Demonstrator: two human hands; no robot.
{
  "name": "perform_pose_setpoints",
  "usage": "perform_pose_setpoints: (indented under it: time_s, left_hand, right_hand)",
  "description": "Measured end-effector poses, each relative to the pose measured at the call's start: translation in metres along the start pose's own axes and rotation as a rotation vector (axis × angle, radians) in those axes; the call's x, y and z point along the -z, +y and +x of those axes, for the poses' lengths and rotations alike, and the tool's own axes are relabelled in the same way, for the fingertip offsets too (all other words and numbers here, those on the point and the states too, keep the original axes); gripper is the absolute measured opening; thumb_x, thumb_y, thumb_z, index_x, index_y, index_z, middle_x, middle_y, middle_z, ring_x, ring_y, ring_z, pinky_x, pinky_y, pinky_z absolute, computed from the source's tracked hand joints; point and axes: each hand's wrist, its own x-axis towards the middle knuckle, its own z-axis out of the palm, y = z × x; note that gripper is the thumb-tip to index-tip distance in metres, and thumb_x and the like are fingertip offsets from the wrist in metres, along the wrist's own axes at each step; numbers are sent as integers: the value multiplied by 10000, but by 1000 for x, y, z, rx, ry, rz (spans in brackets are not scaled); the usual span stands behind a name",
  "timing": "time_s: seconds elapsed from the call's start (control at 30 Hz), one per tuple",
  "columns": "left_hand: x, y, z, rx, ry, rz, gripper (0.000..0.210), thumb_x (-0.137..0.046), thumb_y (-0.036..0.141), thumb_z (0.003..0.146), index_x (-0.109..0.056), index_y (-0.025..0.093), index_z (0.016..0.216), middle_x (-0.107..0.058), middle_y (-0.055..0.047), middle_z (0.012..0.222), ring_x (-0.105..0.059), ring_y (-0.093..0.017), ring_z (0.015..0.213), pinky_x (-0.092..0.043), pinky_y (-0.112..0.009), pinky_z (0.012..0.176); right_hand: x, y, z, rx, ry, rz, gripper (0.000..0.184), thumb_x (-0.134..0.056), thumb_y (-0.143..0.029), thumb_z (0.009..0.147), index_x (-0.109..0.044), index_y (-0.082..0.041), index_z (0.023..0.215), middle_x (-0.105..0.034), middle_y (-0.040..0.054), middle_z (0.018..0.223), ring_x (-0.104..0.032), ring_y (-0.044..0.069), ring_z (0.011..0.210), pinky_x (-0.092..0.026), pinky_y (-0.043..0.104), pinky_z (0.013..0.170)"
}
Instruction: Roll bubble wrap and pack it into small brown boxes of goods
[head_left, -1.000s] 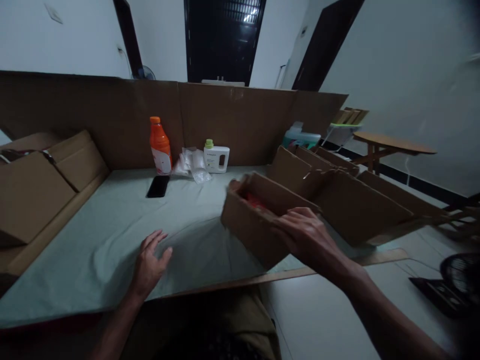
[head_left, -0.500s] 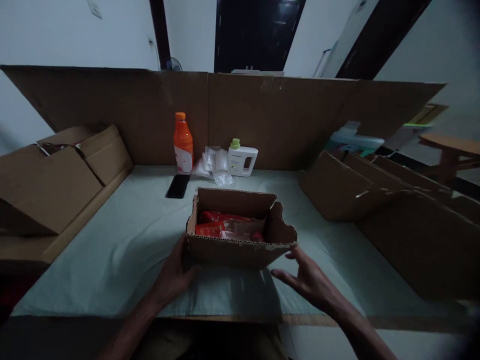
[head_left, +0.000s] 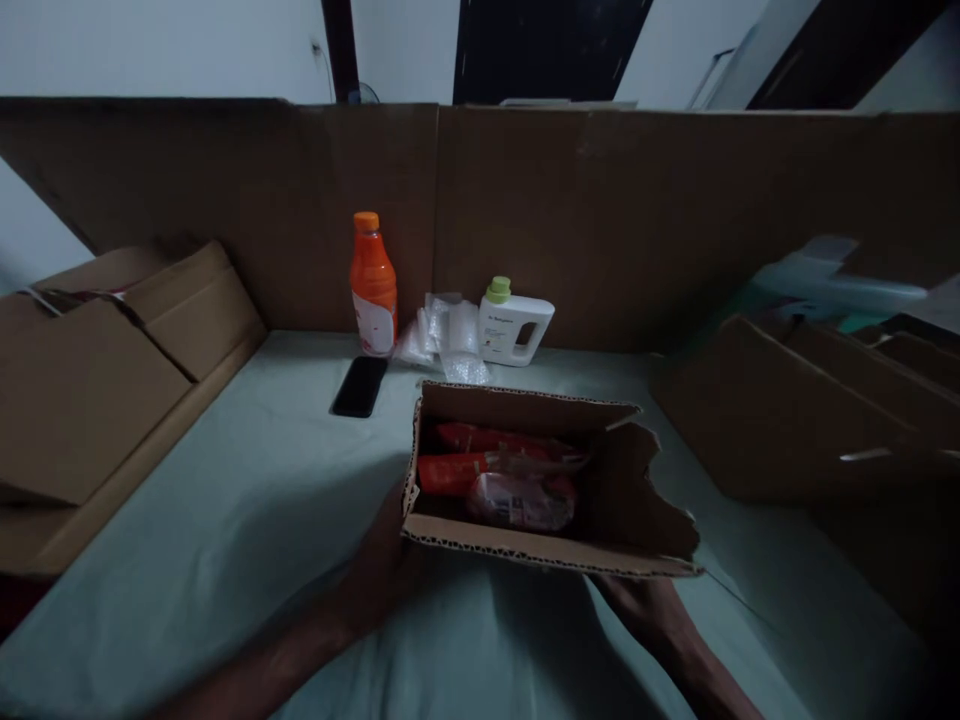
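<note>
An open-topped cardboard box (head_left: 540, 552) is tilted toward me, raised between my two hands. Several red packets (head_left: 457, 472) lie inside it, with a clear plastic-wrapped pack (head_left: 523, 502) in front of them. My left hand (head_left: 386, 560) grips the box's lower left side; its fingertips are behind the cardboard. Under the right part of the box is my right hand (head_left: 637, 600), its fingers mostly hidden beneath it. The box's right wall has a torn, ragged edge.
Along the back stand an orange bottle (head_left: 373, 290), some bubble wrap (head_left: 459, 340) and a white jug (head_left: 517, 328) with a green cap. A black phone (head_left: 360, 386) lies on the pale cloth (head_left: 300, 480). Cardboard boxes (head_left: 97, 400) flank the left; more boxes (head_left: 795, 420) sit right.
The box has come up and nearer, tilting so more of its contents show. My right hand has slid underneath it. The view has shifted slightly.
</note>
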Motion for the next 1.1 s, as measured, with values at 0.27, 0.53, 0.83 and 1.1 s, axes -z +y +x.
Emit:
perform_pose_setpoints:
  time_s: [0.27, 0.53, 0.83, 1.1]
  left_hand:
    - [1, -27, 10, -14, 46, 242, 561, -513, 255, 961, -383, 259, 1507, -544, -104, 1455, -492, -293, 1357, -383, -487, 1158]
    - [-6, -23, 40, -11, -15, 271, 693, -500, 123, 913, -275, 259, 1554, -448, -110, 1538, -447, -288, 1397, -402, -486, 1145]
    - [-6, -28, 81, -57, 2, 203, 662, -489, 13, 806, -433, 220, 1432, -524, -97, 1452, -467, -264, 1362, -329, -459, 1188]
    - [6, -21, 97, 10, -25, 86, 556, -539, 132, 847, -553, 240, 1392, -607, -91, 1389, -530, -287, 1308, -378, -443, 1137]
  right_hand:
    - [-10, 15, 14, -69, -29, -38, 373, -616, -601, 730, -644, -243, 628, -614, 49, 535, -563, 218, 495, -479, 311, 451]
    - [-1, 10, 32, -128, 2, -30, 296, -640, -519, 769, -705, -231, 745, -719, 78, 697, -694, 275, 701, -561, 327, 577]
    - [-25, -10, 55, -194, 114, 257, 377, -636, -486, 863, -634, -234, 1144, -726, 98, 1104, -695, 269, 1018, -585, 338, 833]
    - [-35, 1, 61, -173, 169, 266, 433, -634, -522, 854, -619, -232, 1175, -728, 114, 1087, -698, 288, 968, -582, 392, 819]
